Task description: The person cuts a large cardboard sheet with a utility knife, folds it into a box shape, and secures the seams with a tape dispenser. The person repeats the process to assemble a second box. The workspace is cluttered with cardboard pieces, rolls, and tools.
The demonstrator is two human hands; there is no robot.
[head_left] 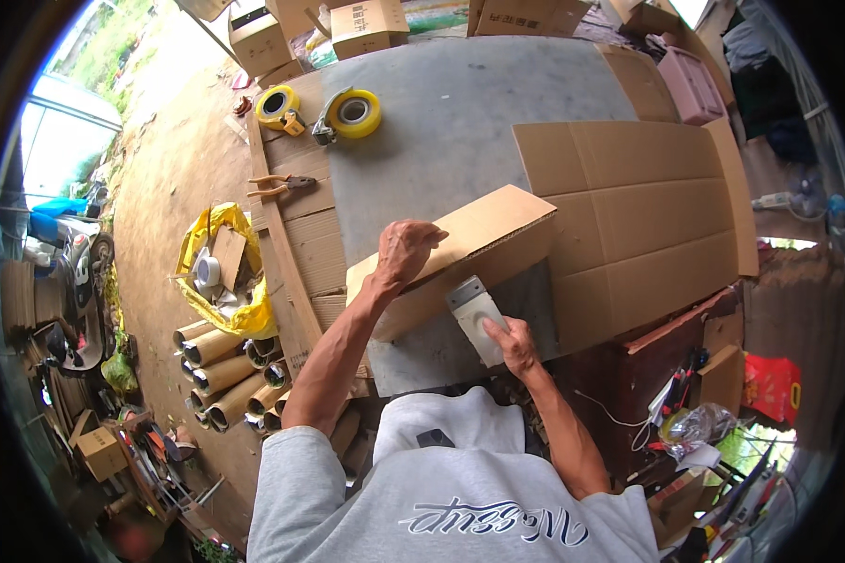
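Head view, left hand: my left hand (406,251) lies palm-down on top of the box (451,258), fingers spread and curled over its upper edge, pressing rather than clamped.
Head view, right hand: my right hand (512,342) has its fingers closed round a grey tool (474,314), whose upper end touches the box's near side.
Box: folded brown cardboard, lying long and tilted on the grey surface (441,122), just left of the flat cardboard sheet (643,206).
Far end of surface: two yellow tape rolls (355,113) side by side, well apart from my hands.
Left edge: pliers (280,186) on a cardboard strip.
Floor, left: yellow bag (218,272); below it, stacked tubes (225,375).
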